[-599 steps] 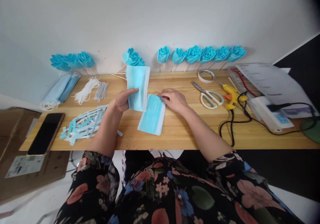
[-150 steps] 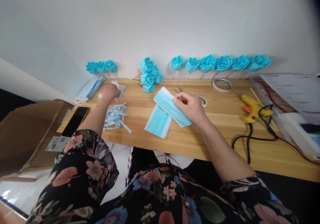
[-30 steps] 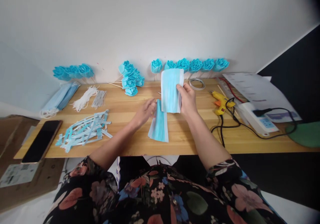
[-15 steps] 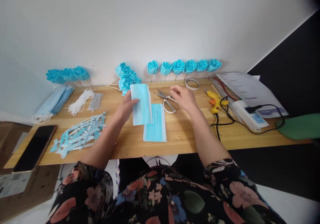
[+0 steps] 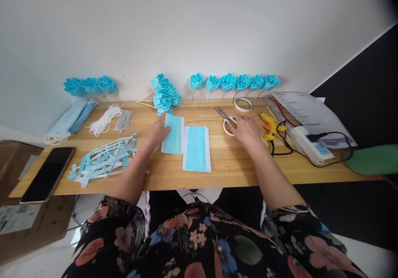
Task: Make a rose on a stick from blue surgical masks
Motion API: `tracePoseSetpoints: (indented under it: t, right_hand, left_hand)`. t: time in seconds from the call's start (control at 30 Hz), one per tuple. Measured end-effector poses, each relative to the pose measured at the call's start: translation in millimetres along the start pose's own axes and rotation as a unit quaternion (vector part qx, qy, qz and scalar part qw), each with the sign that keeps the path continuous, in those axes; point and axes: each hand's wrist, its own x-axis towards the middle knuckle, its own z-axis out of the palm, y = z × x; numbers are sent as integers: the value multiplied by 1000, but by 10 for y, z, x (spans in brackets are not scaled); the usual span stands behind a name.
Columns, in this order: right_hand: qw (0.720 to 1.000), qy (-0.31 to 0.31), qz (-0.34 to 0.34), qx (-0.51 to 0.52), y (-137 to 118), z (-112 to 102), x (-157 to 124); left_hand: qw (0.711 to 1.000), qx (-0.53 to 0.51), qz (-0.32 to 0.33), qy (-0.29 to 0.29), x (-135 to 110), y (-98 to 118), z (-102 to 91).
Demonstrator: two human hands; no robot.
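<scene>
Blue stack [image 5: 197,149] is loose toward the front edge of the tabletop [image 5: 230,174]; one bump could skew it. My left fingers [image 5: 167,131] pinch the blue mask [image 5: 174,136] beside it; too lightly, it could slip. Right fingers [image 5: 241,121] touch the scissors [image 5: 226,115] toward the back edge, can't tell if gripped.

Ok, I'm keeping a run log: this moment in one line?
left hand: holding light-blue pleated mask piece | right hand: at white-handled metal scissors, grip unclear | between: blue-and-white rectangular mask piece on brown wooden tabletop
</scene>
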Motion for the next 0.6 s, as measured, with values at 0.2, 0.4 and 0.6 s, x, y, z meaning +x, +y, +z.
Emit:
tracePoseSetpoints:
  t: [0.2, 0.4, 0.6]
  right_hand:
    - [980, -44, -169, 98, -415, -70, 15]
    - [966, -149, -176, 113, -729, 60, 237]
    - [952, -181, -188, 161, -563, 78, 260]
  left_hand:
    - [999, 32, -6, -8, -19, 47, -10]
    - [996, 67, 3, -54, -27, 62, -63]
    - [994, 77, 23, -75, -42, 71, -83]
